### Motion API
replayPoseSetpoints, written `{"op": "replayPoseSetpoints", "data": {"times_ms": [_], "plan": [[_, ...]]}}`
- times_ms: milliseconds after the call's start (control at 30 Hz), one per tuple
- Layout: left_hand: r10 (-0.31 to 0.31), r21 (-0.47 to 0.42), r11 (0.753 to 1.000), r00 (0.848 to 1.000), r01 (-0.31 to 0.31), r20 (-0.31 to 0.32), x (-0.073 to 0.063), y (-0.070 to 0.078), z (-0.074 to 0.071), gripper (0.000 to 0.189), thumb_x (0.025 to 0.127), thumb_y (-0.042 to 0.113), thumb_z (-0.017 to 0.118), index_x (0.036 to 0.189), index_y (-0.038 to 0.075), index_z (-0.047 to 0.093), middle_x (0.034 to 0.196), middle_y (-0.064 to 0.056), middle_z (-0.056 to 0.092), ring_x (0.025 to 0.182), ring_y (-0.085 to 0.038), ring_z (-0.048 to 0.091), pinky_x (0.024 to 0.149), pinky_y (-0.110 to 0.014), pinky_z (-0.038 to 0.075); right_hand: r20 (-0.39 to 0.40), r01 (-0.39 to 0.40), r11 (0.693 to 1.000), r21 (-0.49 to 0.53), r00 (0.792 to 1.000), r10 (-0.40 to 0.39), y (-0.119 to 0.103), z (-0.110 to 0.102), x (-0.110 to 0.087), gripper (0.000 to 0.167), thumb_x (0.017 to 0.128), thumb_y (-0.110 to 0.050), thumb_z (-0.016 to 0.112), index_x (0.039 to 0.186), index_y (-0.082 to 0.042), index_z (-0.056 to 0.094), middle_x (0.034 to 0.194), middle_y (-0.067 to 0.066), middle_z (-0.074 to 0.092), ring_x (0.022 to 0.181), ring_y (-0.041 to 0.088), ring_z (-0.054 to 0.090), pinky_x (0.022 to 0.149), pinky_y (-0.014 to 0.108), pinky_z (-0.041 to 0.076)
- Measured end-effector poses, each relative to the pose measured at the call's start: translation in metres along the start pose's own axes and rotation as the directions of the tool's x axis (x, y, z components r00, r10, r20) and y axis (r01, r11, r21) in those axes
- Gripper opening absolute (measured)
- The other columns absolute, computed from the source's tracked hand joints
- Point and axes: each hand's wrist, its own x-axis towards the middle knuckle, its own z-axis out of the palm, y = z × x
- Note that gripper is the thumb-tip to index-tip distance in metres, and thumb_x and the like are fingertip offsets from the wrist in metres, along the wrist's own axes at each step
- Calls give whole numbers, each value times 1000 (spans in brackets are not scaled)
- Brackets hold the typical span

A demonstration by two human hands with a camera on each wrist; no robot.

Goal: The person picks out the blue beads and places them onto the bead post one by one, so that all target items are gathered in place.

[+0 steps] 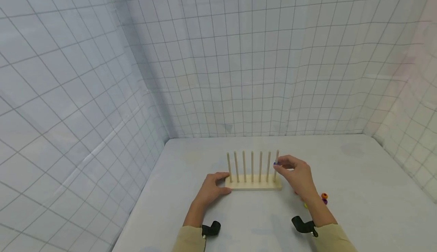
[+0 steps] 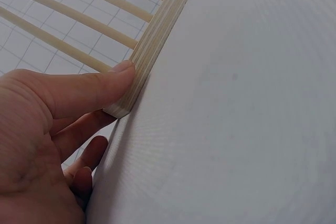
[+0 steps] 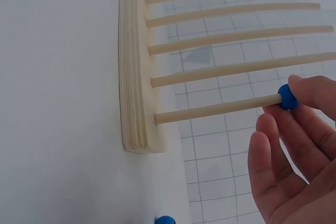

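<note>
A pale wooden rack (image 1: 252,186) stands on the white table, with several upright thin pegs (image 1: 252,165) in a row along its base. My left hand (image 1: 210,188) grips the base's left end, thumb (image 2: 123,77) on the front edge and fingers behind. At the rightmost peg (image 3: 215,111), my right hand (image 1: 298,174) pinches a blue bead (image 3: 287,97) between thumb and fingers. The peg runs into the bead, which sits near its upper end. The other pegs in the head view carry no beads.
Right of the rack, partly behind my right forearm, lie loose beads: an orange bead (image 1: 324,196), a purple bead (image 1: 325,202) and a yellow bead (image 1: 305,205). Another blue bead (image 3: 165,220) shows at the right wrist view's lower edge. Grid-patterned sheets (image 1: 239,74) surround the table.
</note>
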Motion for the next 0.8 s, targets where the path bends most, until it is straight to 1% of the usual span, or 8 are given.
{"op": "replayPoseSetpoints", "data": {"times_ms": [100, 333, 533, 667, 800], "plan": [[22, 1, 1000, 1000, -22, -4, 0, -1, 0, 56, 78, 15, 86, 130, 8, 68, 134, -9, 63, 133, -35, 49, 110, -57, 36, 15, -15, 1000, -5, 1000, 15, 2, 1, -1, 29, 89, -42, 77, 109, -22, 73, 101, -6, 72, 99, 17, 65, 86, 43, 51], [16, -15, 1000, 1000, -16, -7, -1, 0, 1, 56, 78, 15, 86, 130, 9, 68, 135, -9, 63, 134, -33, 49, 112, -54, 35, 17, -15, 999, -29, 1000, 15, 6, 3, -3, 29, 89, -38, 77, 111, -19, 74, 101, -5, 72, 98, 20, 66, 83, 42, 53], [26, -6, 1000, 1000, -26, -13, -2, 1, 1, 55, 77, 15, 86, 129, 7, 69, 134, -11, 63, 132, -35, 50, 110, -56, 36, 28, -46, 998, -52, 998, 47, 9, 4, -6, 29, 90, -36, 77, 113, -17, 74, 102, -3, 73, 99, 21, 66, 83, 41, 52], [38, 1, 999, 999, -38, -17, -2, 1, 1, 56, 77, 15, 87, 129, 7, 69, 133, -11, 64, 131, -35, 51, 109, -56, 37, 39, -67, 997, -37, 997, 69, 11, 4, -9, 31, 90, -35, 77, 115, -17, 74, 103, -2, 73, 99, 21, 66, 83, 40, 51], [33, -6, 999, 999, -33, -16, -2, 2, 0, 56, 76, 14, 87, 129, 7, 69, 133, -10, 64, 131, -34, 51, 110, -55, 37, 51, -67, 997, -36, 996, 69, 14, 5, -10, 32, 90, -33, 77, 118, -16, 74, 106, 0, 74, 99, 22, 66, 81, 39, 52]]}}
